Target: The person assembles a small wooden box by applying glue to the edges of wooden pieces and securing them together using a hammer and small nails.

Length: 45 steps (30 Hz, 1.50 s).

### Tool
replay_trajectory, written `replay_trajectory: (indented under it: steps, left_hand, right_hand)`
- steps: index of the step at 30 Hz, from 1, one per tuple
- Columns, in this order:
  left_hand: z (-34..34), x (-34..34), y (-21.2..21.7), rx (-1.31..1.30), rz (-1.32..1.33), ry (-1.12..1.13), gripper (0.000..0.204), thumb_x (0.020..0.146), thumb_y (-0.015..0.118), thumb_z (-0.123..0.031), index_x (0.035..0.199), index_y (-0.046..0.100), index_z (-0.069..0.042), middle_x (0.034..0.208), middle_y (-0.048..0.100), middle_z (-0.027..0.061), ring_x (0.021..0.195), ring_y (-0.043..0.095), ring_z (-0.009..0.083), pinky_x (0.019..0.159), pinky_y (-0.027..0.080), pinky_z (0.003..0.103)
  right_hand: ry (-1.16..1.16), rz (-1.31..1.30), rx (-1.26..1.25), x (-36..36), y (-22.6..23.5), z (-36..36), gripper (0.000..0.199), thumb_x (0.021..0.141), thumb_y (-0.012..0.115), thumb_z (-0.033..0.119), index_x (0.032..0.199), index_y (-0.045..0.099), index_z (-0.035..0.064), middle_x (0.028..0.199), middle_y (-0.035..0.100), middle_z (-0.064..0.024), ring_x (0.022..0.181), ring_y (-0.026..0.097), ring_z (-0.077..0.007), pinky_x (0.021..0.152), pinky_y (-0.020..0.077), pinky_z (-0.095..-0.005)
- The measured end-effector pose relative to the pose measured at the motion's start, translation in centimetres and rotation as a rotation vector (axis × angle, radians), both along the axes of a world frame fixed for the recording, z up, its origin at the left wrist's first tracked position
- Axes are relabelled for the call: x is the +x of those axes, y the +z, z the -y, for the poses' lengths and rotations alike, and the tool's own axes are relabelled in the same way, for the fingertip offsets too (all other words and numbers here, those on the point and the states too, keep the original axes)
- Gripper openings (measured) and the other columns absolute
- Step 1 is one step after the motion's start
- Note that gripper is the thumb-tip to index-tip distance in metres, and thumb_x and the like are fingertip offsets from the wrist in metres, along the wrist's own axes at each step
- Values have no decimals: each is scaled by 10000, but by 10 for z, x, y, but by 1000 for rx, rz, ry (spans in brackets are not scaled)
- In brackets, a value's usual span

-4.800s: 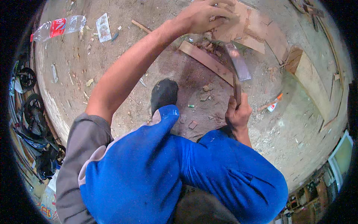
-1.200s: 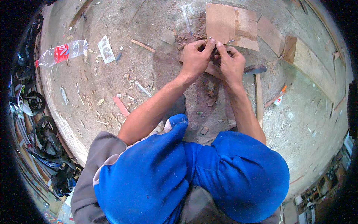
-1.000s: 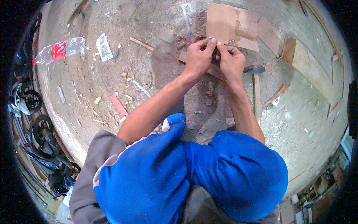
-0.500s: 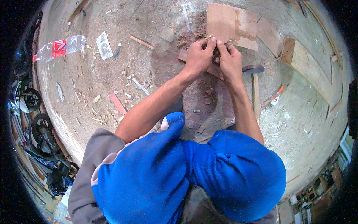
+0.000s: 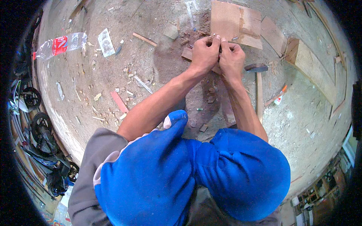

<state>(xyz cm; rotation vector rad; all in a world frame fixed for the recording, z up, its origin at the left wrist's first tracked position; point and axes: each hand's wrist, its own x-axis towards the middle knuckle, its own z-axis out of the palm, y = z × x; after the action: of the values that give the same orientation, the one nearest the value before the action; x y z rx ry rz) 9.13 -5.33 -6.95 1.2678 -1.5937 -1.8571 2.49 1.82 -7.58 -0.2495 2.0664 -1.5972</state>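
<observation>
Dusty concrete floor point(image 5: 94, 75), littered with wood chips and scraps, fills the head view. Both bare hands meet near the top centre. Left hand point(image 5: 204, 54) and right hand point(image 5: 232, 59) press knuckle to knuckle, fingers curled in and pinched together on something small and dark between them; what it is cannot be told, too small and mostly hidden. Hands sit over a short wood strip point(image 5: 187, 54) lying on a darker reddish patch of sawdust, its left end poking out past the left hand. Just beyond the fingertips lies a flat plywood board point(image 5: 226, 19), with another lighter panel overlapping its right edge.

Hammer point(image 5: 257, 75) lies on the floor just right of the right wrist, dark head at top, pale wooden handle running down alongside the forearm, not touched. Small orange-and-white object point(image 5: 280, 97) lies right of the handle. Long wooden plank point(image 5: 313, 71) sits further right, angled.

Left side: clear plastic bottle point(image 5: 60, 45) with red label lies on its side, well apart from the hands. Torn paper wrapper point(image 5: 105, 42) lies beside it. Thin red stick point(image 5: 119, 101) lies near the left forearm. Blue-clad knees point(image 5: 188, 173) fill the lower frame. Dark wheeled junk point(image 5: 37, 128) piles at the left rim.
</observation>
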Motion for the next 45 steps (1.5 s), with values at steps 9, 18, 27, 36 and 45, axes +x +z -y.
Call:
replay_trajectory:
  steps: [9,18,27,36,45]
  left_hand:
    - [8,-4,10,141,128,-31,458,1035,622,-359,1066,745,82,891,745,75,778,632,108,694,527,291]
    - [7,5,12,427,-10,-4,427,1024,670,-356,1137,722,52,934,711,77,766,649,131,673,546,300]
    - [-2,11,-8,246,-203,55,298,1026,683,-244,1159,722,20,965,725,43,796,657,112,654,540,281]
    - [-26,-4,-35,-103,-239,228,183,1008,667,-147,1050,694,29,949,730,88,871,651,154,779,528,335]
    - [-26,0,-56,-386,-61,208,209,1029,668,-186,1122,672,1,948,721,41,872,635,103,747,527,291]
  right_hand:
    - [40,-40,105,-9,10,6,411,946,719,292,877,701,-113,722,710,-159,665,652,-195,636,527,-369]
    - [22,265,-63,-7,3,-3,352,994,700,278,915,731,-63,726,716,-85,645,647,-120,587,506,-298]
    - [85,151,-105,-7,-7,-8,262,1007,702,225,945,730,-28,778,722,-60,691,629,-101,630,507,-286]
    - [83,-45,-253,-7,-32,-11,181,996,717,157,975,725,-23,884,730,-38,807,603,-89,702,498,-273]
    - [46,-70,-267,0,-36,-7,156,991,706,145,982,712,-11,881,729,-35,817,610,-96,717,495,-265]
